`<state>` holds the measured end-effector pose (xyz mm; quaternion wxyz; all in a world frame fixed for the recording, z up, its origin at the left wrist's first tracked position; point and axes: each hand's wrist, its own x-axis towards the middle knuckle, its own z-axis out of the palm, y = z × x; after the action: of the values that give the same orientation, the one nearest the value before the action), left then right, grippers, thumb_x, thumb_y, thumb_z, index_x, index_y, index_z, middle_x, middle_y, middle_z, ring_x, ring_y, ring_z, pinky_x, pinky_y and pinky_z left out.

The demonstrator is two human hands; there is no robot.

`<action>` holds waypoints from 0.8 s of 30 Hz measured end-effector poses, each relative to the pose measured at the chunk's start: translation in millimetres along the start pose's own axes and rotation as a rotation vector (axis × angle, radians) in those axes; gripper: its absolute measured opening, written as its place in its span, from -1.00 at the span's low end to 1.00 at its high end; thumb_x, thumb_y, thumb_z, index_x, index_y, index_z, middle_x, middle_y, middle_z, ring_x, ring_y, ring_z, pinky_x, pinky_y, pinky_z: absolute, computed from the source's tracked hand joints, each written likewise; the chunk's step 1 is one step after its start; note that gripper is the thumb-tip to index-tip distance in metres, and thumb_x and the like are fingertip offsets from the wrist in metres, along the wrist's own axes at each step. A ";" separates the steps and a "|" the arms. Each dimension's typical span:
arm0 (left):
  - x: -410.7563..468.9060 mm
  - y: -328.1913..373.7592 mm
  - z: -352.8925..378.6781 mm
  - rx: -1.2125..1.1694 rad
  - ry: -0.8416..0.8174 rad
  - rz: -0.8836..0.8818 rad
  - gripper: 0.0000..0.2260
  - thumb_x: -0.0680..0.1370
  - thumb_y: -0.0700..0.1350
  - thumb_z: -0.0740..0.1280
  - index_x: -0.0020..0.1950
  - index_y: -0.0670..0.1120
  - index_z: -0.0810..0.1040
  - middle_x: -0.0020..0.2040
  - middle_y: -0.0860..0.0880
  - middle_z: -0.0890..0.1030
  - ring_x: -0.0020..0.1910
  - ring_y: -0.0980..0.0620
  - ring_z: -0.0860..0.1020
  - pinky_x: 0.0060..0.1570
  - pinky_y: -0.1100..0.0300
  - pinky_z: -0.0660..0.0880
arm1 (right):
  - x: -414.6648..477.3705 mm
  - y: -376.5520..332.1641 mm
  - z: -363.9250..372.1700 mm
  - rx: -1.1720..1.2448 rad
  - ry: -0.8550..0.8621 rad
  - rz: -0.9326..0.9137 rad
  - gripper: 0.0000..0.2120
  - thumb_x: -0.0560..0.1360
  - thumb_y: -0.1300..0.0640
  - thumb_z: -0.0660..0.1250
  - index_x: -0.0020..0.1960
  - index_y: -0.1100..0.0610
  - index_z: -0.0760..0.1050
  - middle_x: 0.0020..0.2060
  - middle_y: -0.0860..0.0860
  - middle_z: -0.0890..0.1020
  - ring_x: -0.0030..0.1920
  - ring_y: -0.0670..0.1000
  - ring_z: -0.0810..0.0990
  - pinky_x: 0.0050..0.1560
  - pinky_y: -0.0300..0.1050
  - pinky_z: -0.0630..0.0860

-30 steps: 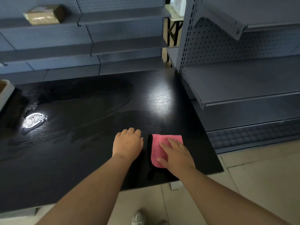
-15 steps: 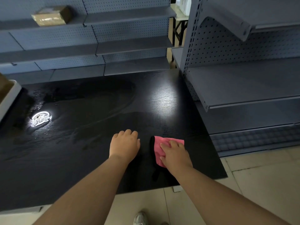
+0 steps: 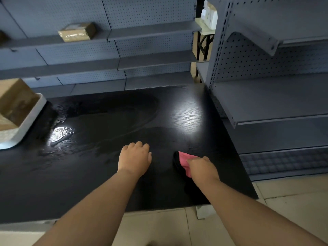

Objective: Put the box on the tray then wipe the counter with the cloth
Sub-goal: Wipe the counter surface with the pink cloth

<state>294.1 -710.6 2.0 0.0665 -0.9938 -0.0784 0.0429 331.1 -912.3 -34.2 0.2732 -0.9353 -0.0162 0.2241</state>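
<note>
At the counter (image 3: 79,174) front, right hand (image 3: 202,169) grips the cloth (image 3: 183,160), bunched lengthwise front-to-back; left hand (image 3: 134,158) rests slack.

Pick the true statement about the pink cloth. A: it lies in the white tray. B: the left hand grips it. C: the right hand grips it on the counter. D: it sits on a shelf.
C: the right hand grips the bunched pink cloth on the counter, the left hand apart from it.

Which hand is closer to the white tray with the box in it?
Left. The left hand rests on the counter, well apart from the tray. The right hand is farther away, gripping the pink cloth.
</note>
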 end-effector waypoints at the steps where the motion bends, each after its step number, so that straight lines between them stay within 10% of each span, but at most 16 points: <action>1: -1.0 -5.4 -2.6 0.002 0.008 -0.008 -0.70 0.62 0.05 0.08 0.23 -0.03 0.47 0.14 -0.02 0.55 0.13 -0.05 0.51 0.12 0.10 0.39 | -1.2 -2.2 -1.5 0.029 0.026 -0.015 -0.76 0.52 0.06 0.18 -0.03 0.07 0.61 0.09 0.09 0.61 0.07 0.07 0.54 0.09 -0.05 0.50; 7: -9.9 -46.3 -16.3 -0.012 0.034 -0.075 -0.69 0.63 0.05 0.07 0.25 -0.04 0.45 0.18 -0.03 0.53 0.17 -0.06 0.49 0.15 0.08 0.38 | 1.5 -37.6 -7.3 -0.178 0.104 -0.258 -0.74 0.54 0.05 0.22 0.17 0.05 0.57 0.16 0.06 0.56 -0.10 -0.08 0.46 0.05 -0.14 0.41; 13: -18.5 -108.0 -13.1 0.002 0.024 -0.149 -0.70 0.62 0.06 0.08 0.25 -0.03 0.45 0.17 -0.04 0.53 0.17 -0.06 0.50 0.16 0.08 0.38 | 10.2 -98.3 10.8 -0.505 0.047 -0.185 -0.69 0.51 0.26 0.26 0.24 0.10 0.46 0.09 0.08 0.55 0.16 0.13 0.47 0.12 0.01 0.53; 24: -11.5 -296.9 35.3 -0.031 -0.040 -0.201 -0.69 0.62 0.06 0.09 0.24 -0.05 0.44 0.18 -0.04 0.52 0.18 -0.07 0.48 0.14 0.07 0.38 | 39.1 -241.5 123.8 -0.421 0.081 -0.230 -0.62 0.50 0.36 0.21 0.27 0.13 0.46 0.06 0.08 0.56 0.14 0.14 0.50 0.02 -0.06 0.50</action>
<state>234.8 -417.4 9.2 0.0535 -0.9807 -0.1796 0.0548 335.5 -638.7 -17.9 0.0964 -0.9719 -0.1578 0.1457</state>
